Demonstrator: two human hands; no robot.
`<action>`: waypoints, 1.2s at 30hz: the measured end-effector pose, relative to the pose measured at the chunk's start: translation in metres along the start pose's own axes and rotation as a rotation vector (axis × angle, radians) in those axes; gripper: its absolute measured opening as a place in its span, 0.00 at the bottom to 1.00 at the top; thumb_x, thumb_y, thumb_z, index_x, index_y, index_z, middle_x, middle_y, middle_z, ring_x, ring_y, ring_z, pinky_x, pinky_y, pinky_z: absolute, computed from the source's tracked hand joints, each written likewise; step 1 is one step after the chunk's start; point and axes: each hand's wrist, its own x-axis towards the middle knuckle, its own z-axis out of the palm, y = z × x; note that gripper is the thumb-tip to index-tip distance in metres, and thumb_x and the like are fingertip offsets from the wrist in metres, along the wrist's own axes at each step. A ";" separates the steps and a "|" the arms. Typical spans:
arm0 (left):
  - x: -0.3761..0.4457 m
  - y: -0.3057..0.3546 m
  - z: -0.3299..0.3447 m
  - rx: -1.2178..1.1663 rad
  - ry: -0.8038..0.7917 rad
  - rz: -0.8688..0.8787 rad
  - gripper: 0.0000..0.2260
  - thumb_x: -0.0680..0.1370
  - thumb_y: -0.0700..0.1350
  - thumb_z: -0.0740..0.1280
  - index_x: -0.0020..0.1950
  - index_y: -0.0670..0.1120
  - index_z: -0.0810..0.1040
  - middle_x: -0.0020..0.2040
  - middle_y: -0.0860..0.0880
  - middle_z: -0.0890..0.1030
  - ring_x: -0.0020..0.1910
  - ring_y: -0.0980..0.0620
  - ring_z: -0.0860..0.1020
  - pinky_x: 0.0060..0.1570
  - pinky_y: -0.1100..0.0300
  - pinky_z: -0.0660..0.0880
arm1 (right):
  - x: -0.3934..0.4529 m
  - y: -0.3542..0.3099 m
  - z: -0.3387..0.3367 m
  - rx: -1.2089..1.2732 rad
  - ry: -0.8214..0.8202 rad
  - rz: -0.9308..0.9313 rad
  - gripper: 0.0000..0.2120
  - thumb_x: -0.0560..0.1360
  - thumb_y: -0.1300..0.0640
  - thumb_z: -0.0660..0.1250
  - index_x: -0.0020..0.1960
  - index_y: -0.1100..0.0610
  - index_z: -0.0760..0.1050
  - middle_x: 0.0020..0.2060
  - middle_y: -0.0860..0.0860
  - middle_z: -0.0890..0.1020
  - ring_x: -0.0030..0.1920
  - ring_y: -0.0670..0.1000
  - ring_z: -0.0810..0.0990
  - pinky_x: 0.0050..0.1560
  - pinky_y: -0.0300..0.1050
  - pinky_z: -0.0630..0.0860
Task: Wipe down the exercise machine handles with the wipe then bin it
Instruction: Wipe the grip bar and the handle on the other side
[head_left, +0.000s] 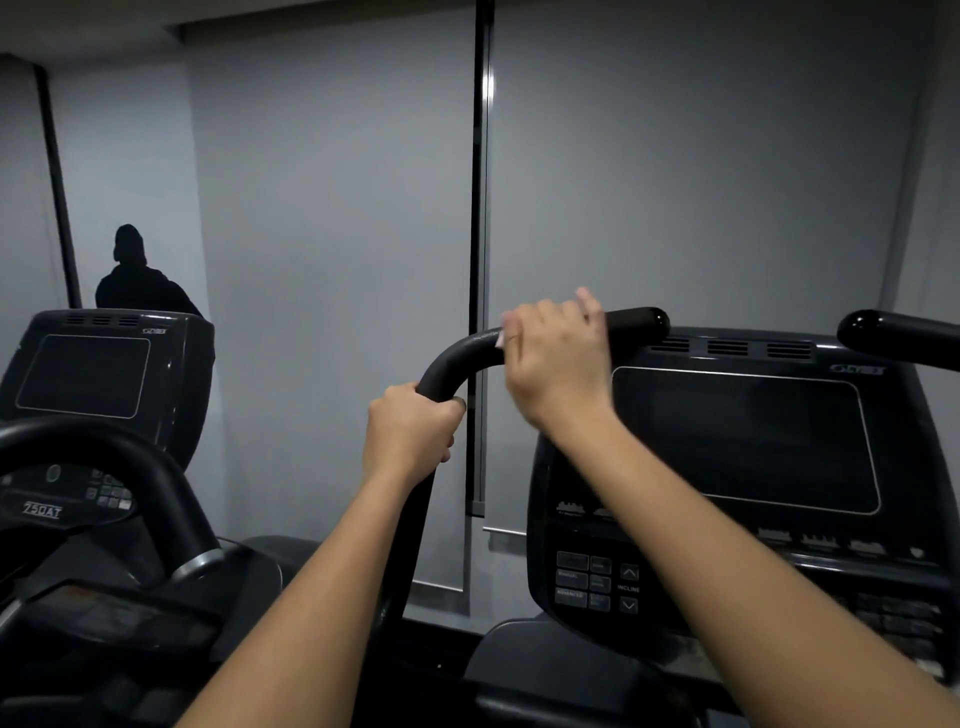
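Presently: black handle (467, 353), curved, rising beside the console (727, 467). Left hand (410, 431): fingers clamped round the handle's upright part. Right hand (558, 358): fingers curled over the handle's top stretch, blurred, pressing the wipe (503, 332) to it; only a pale edge of wipe shows. Second handle (893, 335) cut off at right. Neighbouring machine (93, 395) at left, partly out of frame.

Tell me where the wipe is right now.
In the head view the wipe is just right of centre, only a pale edge showing under the right hand, pressed on the top bend of the black handle, above the left hand.
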 end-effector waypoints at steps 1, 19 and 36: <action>0.000 0.001 0.000 0.002 0.002 -0.002 0.06 0.72 0.43 0.67 0.39 0.40 0.80 0.29 0.44 0.82 0.23 0.50 0.79 0.33 0.53 0.81 | -0.006 -0.010 0.005 0.049 -0.020 -0.074 0.22 0.84 0.49 0.48 0.52 0.55 0.79 0.46 0.53 0.82 0.50 0.58 0.78 0.73 0.54 0.56; 0.000 0.001 0.000 0.011 -0.013 -0.002 0.06 0.72 0.42 0.67 0.36 0.42 0.77 0.28 0.45 0.81 0.22 0.51 0.77 0.28 0.59 0.76 | 0.051 0.027 -0.029 -0.192 -0.396 0.010 0.20 0.80 0.54 0.48 0.50 0.56 0.79 0.51 0.59 0.83 0.51 0.60 0.80 0.48 0.50 0.64; -0.071 -0.060 -0.039 0.268 -0.388 -0.345 0.07 0.77 0.46 0.72 0.45 0.44 0.78 0.36 0.47 0.87 0.38 0.49 0.85 0.49 0.52 0.83 | -0.017 -0.043 0.001 0.151 -0.251 -0.398 0.20 0.84 0.48 0.47 0.64 0.50 0.75 0.62 0.48 0.77 0.70 0.54 0.68 0.77 0.55 0.41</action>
